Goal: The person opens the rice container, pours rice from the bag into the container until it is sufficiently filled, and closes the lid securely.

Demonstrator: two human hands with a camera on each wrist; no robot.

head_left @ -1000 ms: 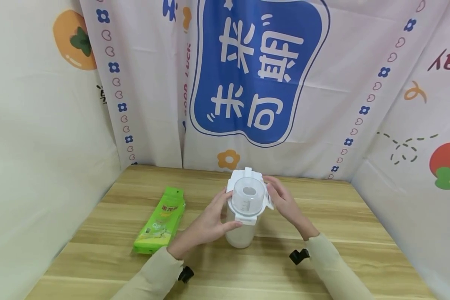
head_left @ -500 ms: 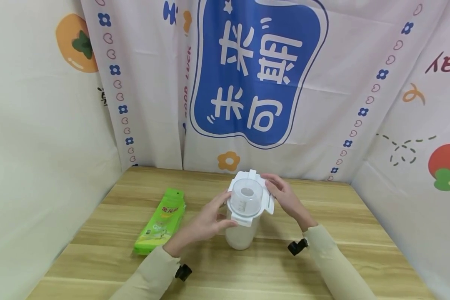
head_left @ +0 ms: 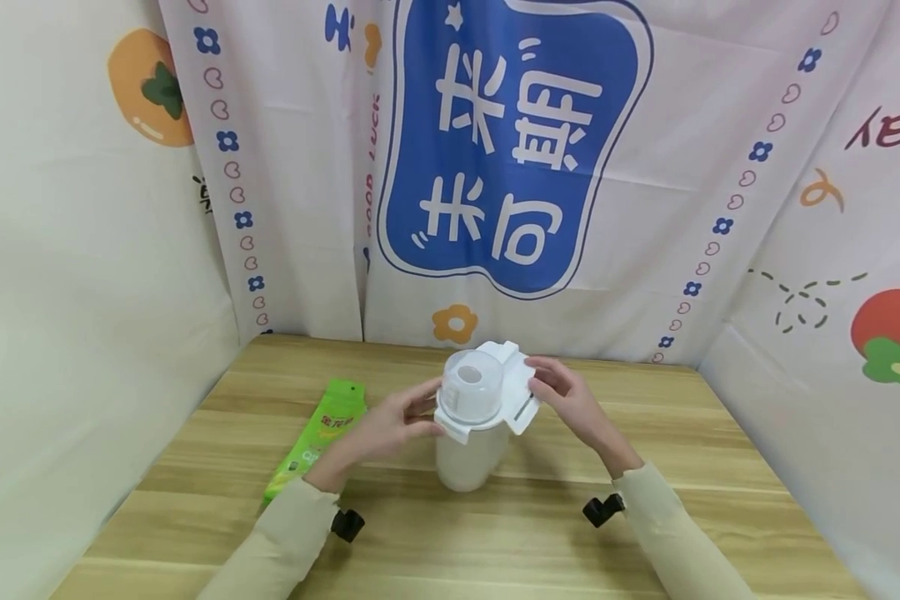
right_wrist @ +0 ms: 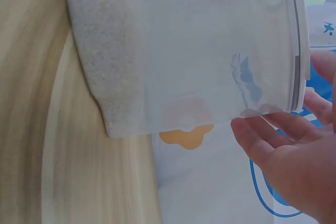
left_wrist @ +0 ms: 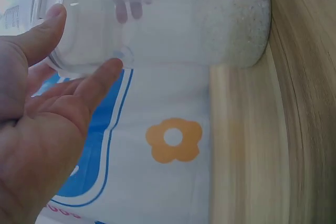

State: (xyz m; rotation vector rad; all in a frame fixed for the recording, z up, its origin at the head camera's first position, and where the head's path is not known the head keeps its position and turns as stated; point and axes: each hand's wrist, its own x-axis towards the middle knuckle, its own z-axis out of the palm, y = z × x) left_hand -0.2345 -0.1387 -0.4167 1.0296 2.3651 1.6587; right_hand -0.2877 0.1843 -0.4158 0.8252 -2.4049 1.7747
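Observation:
A see-through storage container (head_left: 463, 463) stands upright on the table, with a white lid (head_left: 520, 382) and a clear measuring cup (head_left: 473, 390) set upside down on top. Pale rice-like grains (right_wrist: 107, 45) fill its lower part. My left hand (head_left: 387, 423) holds the lid's left side. In the left wrist view its thumb lies at a lid clip, and a fingertip touches the clear wall. From the other side, my right hand (head_left: 572, 407) grips the lid's right edge. The right wrist view has its fingertips under the rim and the thumb by the lid.
A green printed bag (head_left: 319, 437) lies left of the container, partly behind my left arm. The wooden table (head_left: 630, 533) ends at a printed cloth (head_left: 307, 208) at the back, and white cloth walls stand on both sides.
The container has turned between my hands and shifted slightly left, its lid turning with it. My left hand has moved left alongside it, covering more of the green bag.

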